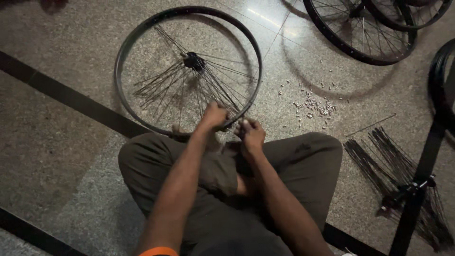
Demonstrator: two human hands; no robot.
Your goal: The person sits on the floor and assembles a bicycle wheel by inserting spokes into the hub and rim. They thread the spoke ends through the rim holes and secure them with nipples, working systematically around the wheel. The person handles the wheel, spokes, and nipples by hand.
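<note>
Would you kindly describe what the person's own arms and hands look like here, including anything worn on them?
Both forearms are bare, with no sleeves showing. The left hand and right hand wear no gloves; rings or a watch cannot be made out. An orange band, perhaps a sleeve edge or wristband, shows on the left arm at the picture's bottom edge.

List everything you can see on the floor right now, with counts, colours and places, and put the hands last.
wheel rim with hub: one, black, on the floor ahead of the knees, loose spokes fanning from its hub
loose spokes: one bundle, dark, on the floor at right
spoke nipples: a scattered pile, silvery, right of the rim; too many to count
built wheels: at least two, black, top right, partly cut off
black bar: one, across the spoke bundle at right
floor: speckled grey stone with dark strips
trousers: olive, legs crossed
left hand: at the near rim edge, fingers closed
right hand: beside it, pinching something small
</note>
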